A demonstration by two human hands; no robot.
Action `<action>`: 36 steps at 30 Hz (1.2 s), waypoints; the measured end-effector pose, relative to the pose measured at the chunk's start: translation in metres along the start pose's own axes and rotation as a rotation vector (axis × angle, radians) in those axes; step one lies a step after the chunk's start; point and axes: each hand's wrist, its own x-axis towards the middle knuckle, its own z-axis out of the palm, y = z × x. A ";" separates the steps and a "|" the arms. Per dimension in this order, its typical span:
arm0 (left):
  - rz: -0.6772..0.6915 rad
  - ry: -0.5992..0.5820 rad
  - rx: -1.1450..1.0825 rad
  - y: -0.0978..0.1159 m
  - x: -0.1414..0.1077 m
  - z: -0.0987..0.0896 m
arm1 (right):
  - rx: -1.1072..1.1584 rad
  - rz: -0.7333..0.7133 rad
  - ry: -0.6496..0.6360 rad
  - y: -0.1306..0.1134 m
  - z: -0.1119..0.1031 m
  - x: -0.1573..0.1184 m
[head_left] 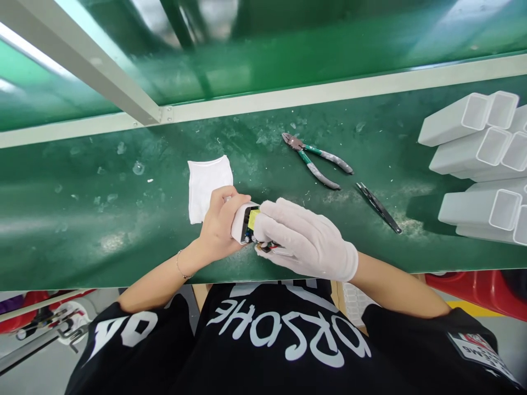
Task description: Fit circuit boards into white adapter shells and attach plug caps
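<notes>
My bare left hand (220, 222) is wrapped around a white plastic housing (239, 224), whose open end faces right. Partly inside that end sits a circuit board with a yellow transformer (252, 219) and small parts, a red wire showing below. My right hand (307, 238), in a white glove, has its fingers closed on the circuit board at the opening. The gloved fingers hide much of the board. Just behind my left hand lies a folded white cloth (209, 181).
Diagonal cutting pliers (304, 151) with green-grey handles lie spread on the green table (102, 219). Black tweezers (379, 208) rest to their right. White rectangular tubes (457, 123) are stacked at the right. A pale metal frame bar (263, 104) runs along the back.
</notes>
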 end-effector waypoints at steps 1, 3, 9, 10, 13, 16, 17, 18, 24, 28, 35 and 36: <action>-0.012 -0.009 0.005 0.001 0.000 0.000 | 0.000 -0.009 -0.003 0.000 0.000 0.000; -0.023 -0.015 0.007 0.001 0.000 -0.001 | -0.015 -0.022 -0.003 0.000 -0.001 0.001; -0.040 -0.022 -0.021 0.003 -0.001 -0.002 | 0.028 0.016 -0.012 -0.001 -0.003 0.005; -0.041 -0.025 -0.021 0.003 -0.001 -0.002 | 0.033 0.017 -0.009 -0.001 -0.003 0.005; -0.025 -0.019 -0.007 0.003 -0.001 -0.002 | 0.008 -0.003 0.013 -0.002 -0.003 0.004; -0.022 -0.021 -0.022 0.004 -0.001 -0.001 | 0.062 0.071 -0.012 -0.003 -0.002 0.001; -0.030 -0.028 -0.033 0.004 -0.001 -0.001 | 0.070 0.091 -0.012 -0.003 -0.002 0.001; -0.040 -0.034 -0.044 0.004 -0.001 0.000 | 0.064 0.089 -0.007 -0.003 -0.002 0.000; -0.093 -0.032 -0.115 0.006 -0.001 -0.001 | 0.140 0.191 -0.022 -0.004 -0.003 -0.006; -0.065 -0.003 -0.120 0.004 -0.002 -0.002 | 0.073 0.093 0.001 -0.008 -0.004 -0.013; 0.039 0.089 -0.033 0.001 -0.004 -0.004 | 0.030 0.053 0.077 -0.016 -0.004 -0.019; 0.046 0.091 -0.023 0.001 -0.003 -0.004 | 0.027 0.059 0.074 -0.017 -0.003 -0.020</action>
